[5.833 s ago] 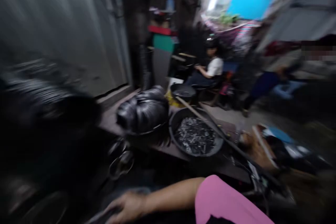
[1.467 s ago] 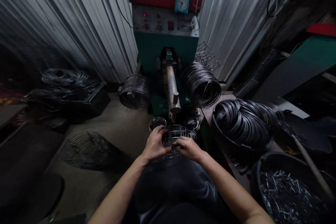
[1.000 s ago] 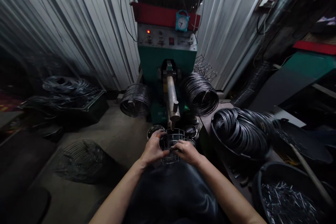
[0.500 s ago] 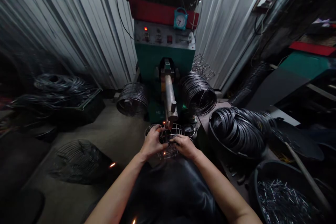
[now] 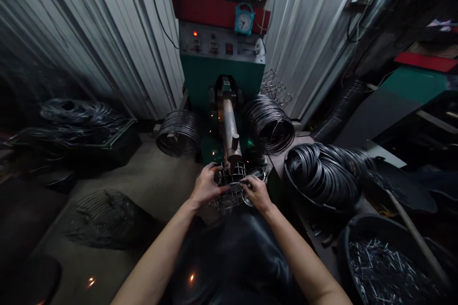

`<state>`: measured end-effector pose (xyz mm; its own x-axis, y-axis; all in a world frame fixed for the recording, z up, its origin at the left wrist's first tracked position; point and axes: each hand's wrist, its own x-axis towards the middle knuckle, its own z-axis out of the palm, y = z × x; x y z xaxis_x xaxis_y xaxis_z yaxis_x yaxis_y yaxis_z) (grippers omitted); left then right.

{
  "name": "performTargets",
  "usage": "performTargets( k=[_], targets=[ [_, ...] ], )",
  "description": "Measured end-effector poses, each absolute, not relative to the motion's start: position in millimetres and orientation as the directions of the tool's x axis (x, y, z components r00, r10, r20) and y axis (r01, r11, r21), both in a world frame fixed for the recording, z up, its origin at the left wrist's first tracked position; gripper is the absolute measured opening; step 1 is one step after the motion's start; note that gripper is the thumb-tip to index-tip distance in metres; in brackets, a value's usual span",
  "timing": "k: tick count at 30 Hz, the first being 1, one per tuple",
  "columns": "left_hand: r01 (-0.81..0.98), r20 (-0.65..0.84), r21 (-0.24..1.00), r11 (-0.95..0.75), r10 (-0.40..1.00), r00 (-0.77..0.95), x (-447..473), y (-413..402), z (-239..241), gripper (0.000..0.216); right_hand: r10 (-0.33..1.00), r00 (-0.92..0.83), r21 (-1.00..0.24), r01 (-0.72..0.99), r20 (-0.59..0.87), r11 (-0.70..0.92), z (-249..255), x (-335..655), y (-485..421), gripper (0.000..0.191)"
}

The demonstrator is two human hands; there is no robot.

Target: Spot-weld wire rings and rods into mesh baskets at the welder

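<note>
While sparks fly, left hand [image 5: 205, 187] and right hand [image 5: 255, 192] each grip the wire basket [image 5: 229, 190] under the welder arm [image 5: 231, 133].

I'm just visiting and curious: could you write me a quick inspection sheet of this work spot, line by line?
Surface: bare concrete floor with a few sparks on it.
Job's things: small wire basket under the machine arm.
Clutter: tub of rings, tub of short wire bits, wire coils, wire guard on the floor.
Hands: left hand and right hand both grip the basket.
Cables: black cable runs down the wall to the machine.
Surroundings: corrugated metal walls, green machine, blue clock.
</note>
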<state>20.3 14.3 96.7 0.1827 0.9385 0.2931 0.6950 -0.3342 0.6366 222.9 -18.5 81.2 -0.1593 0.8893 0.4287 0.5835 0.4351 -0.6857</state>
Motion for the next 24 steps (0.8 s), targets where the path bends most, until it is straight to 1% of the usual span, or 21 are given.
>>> performTargets(
  k=[2,8,13,17,20,24],
  targets=[
    [0.703,0.291,0.631,-0.329,0.940,0.179,21,14,98,0.059,0.885,-0.190,-0.682,0.576,0.425,0.451,83,223,-17,0.010],
    [0.730,0.296,0.601,-0.325,0.939,0.175,23,12,102,0.060,0.882,-0.189,-0.671,0.587,0.431,0.453,90,223,-16,0.012],
    [0.741,0.252,0.589,-0.322,0.945,0.210,21,17,104,0.061,0.893,-0.245,-0.601,0.669,0.377,0.438,94,225,-14,0.012],
    [0.725,0.336,0.553,-0.412,0.906,0.258,22,14,96,0.065,0.908,-0.270,-0.510,0.759,0.319,0.405,89,227,-15,0.014],
    [0.718,0.381,0.542,-0.437,0.889,0.254,23,10,92,0.068,0.906,-0.280,-0.507,0.757,0.318,0.412,86,228,-15,0.014],
    [0.724,0.349,0.572,-0.386,0.913,0.210,24,15,97,0.052,0.906,-0.251,-0.538,0.738,0.341,0.407,89,227,-7,0.012]
  ],
)
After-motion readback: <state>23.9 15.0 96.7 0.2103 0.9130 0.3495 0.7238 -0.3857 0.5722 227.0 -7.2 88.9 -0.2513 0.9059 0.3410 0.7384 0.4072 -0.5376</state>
